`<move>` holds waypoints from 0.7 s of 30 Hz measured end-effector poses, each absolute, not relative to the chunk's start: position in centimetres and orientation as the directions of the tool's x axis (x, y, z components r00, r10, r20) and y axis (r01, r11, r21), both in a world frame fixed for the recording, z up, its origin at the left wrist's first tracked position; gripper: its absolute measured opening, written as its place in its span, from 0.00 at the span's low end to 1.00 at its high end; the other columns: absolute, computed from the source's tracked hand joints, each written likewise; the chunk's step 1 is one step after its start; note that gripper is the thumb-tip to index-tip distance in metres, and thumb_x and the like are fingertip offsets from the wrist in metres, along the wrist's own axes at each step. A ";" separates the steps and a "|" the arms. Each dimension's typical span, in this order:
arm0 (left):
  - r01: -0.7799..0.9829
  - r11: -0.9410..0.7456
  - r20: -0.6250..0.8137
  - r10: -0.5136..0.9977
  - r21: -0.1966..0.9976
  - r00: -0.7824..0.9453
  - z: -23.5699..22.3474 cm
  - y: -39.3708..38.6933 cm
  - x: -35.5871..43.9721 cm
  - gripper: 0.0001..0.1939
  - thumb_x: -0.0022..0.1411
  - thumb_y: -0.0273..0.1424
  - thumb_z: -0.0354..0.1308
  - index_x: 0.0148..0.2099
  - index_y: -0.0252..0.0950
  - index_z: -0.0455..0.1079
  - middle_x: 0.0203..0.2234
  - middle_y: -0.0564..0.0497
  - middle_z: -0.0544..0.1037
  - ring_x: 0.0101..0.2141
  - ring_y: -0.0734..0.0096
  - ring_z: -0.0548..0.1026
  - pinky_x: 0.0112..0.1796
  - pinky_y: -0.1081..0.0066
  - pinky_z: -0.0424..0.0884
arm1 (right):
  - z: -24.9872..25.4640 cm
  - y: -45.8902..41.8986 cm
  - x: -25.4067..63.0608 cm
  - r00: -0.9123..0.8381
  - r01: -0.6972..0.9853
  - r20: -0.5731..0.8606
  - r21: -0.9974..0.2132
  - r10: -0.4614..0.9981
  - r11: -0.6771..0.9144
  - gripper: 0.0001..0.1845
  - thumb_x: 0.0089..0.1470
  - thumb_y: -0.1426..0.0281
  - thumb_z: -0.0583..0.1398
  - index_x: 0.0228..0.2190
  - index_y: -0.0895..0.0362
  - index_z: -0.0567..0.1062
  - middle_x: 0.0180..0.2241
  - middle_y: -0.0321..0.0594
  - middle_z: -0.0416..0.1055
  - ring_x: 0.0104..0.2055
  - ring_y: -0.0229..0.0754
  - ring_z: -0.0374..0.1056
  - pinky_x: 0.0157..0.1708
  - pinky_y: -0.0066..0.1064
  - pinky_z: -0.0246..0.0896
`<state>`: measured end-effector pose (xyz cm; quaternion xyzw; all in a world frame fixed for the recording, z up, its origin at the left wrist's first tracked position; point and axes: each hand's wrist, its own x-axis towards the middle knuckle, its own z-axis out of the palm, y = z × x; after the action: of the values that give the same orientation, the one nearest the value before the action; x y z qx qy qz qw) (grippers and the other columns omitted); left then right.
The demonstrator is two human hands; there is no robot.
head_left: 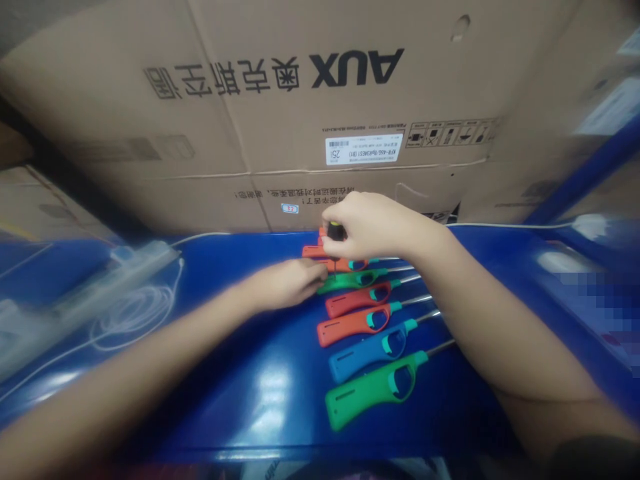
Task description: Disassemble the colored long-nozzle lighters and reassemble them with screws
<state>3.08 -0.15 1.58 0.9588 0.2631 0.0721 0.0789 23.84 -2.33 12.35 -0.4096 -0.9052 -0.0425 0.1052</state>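
Observation:
Several long-necked gas lighters lie in a row on the blue surface, metal tubes pointing right. My right hand (363, 223) is closed around the black and yellow handle of a screwdriver (336, 231), held upright with its thin shaft pointing down. Below the shaft is a green lighter (350, 280), and the fingers of my left hand (295, 283) pinch at its left end. Nearer to me lie a red lighter (350, 300), an orange lighter (345, 327), a blue lighter (360, 353) and another green lighter (365, 393). More orange lighters (311, 251) sit partly hidden behind my right hand.
A large cardboard box (280, 133) with upside-down print stands like a wall behind the blue shelf (240, 380). At left are a power strip (145, 263) and a coiled white cable (133, 313). Blue and black posts rise at the sides.

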 end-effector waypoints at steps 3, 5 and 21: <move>0.390 -0.918 0.047 0.387 -0.077 0.921 1.6 0.3 3.4 0.10 0.72 0.29 0.46 0.40 0.35 0.68 0.33 0.45 0.76 0.31 0.64 0.74 0.33 0.67 0.70 | 12.4 -2.3 23.8 -0.641 0.753 0.216 -0.005 0.736 0.658 0.11 0.51 0.65 0.58 0.30 0.58 0.78 0.29 0.45 0.77 0.27 0.42 0.66 0.25 0.31 0.48; 0.317 -0.932 0.039 0.316 -0.178 0.948 1.3 0.6 3.5 0.12 0.72 0.29 0.44 0.40 0.35 0.68 0.34 0.44 0.76 0.32 0.62 0.74 0.34 0.65 0.71 | 12.3 -2.3 23.8 -0.641 0.754 0.213 -0.004 0.738 0.657 0.11 0.51 0.66 0.58 0.30 0.59 0.79 0.29 0.45 0.77 0.27 0.41 0.66 0.25 0.31 0.48; 0.346 -0.905 -0.017 0.361 -0.246 0.932 1.7 0.3 4.0 0.10 0.71 0.32 0.48 0.40 0.34 0.68 0.32 0.46 0.78 0.29 0.63 0.75 0.30 0.66 0.69 | 12.2 -2.4 23.6 -0.653 0.746 0.234 0.034 0.720 0.665 0.12 0.53 0.67 0.56 0.31 0.59 0.78 0.27 0.44 0.75 0.25 0.40 0.62 0.25 0.32 0.46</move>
<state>4.02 0.34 1.70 0.9755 0.1814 -0.0309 -0.1205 23.61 -2.42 12.20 -0.4042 -0.9069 -0.0636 0.1007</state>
